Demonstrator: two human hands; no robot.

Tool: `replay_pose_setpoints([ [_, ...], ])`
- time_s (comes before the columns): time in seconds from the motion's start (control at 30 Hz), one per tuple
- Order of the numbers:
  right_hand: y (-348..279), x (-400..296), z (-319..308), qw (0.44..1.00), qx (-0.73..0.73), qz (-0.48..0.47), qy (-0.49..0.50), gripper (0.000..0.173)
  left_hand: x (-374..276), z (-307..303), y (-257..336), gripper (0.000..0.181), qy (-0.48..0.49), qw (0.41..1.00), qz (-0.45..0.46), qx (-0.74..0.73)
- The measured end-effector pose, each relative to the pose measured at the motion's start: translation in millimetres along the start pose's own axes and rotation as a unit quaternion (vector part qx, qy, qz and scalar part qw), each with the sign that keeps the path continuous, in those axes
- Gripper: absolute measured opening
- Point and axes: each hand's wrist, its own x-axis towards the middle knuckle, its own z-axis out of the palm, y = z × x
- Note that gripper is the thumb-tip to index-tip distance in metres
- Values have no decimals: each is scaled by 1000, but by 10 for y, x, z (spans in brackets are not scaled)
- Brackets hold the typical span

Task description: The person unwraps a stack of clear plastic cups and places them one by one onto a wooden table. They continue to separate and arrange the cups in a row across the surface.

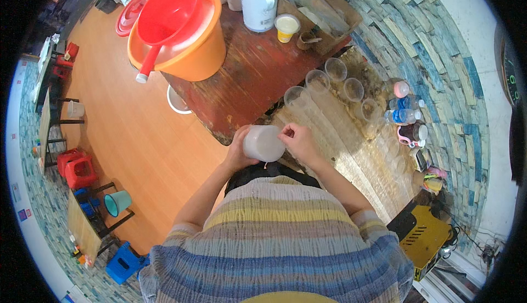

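Note:
My left hand (238,151) is wrapped around the side of a whitish translucent plastic cylinder (264,143), which looks like a stack of lids or cups, held in front of my waist. At its right edge, the thumb and forefinger of my right hand (304,143) are pinched together. Whether they grip the rim cannot be made out. To the right, several clear plastic cups (318,81) stand in rows on a worn, light-coloured tabletop (321,138). Fainter cups farther along blend into the glare.
An orange bucket (197,62) with a red long-handled dipper (169,19) sits on the red-brown table (239,85). Behind are a thermos jug (258,4), a filled cup (287,27) and a cardboard box (350,15). Bottles (401,116) line the wall. A yellow machine (428,229) is at right.

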Motion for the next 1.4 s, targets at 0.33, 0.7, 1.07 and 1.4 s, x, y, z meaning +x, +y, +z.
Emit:
replay_pose_setpoints([
  [0.33,124,-73,12,983,123,73,-119,11,-98,-33,-9,112,-40,999,18,-8],
  [0.7,664,-137,-173,978,151,118,77,25,-240,-421,-176,107,91,995,-26,-16],
  [1.07,1038,425,402,984,3,157,83,30,-293,-205,-103,109,87,993,-40,-65],
  [1.4,838,159,270,981,17,70,179,26,-117,-131,-21,103,54,996,-23,-61],
])
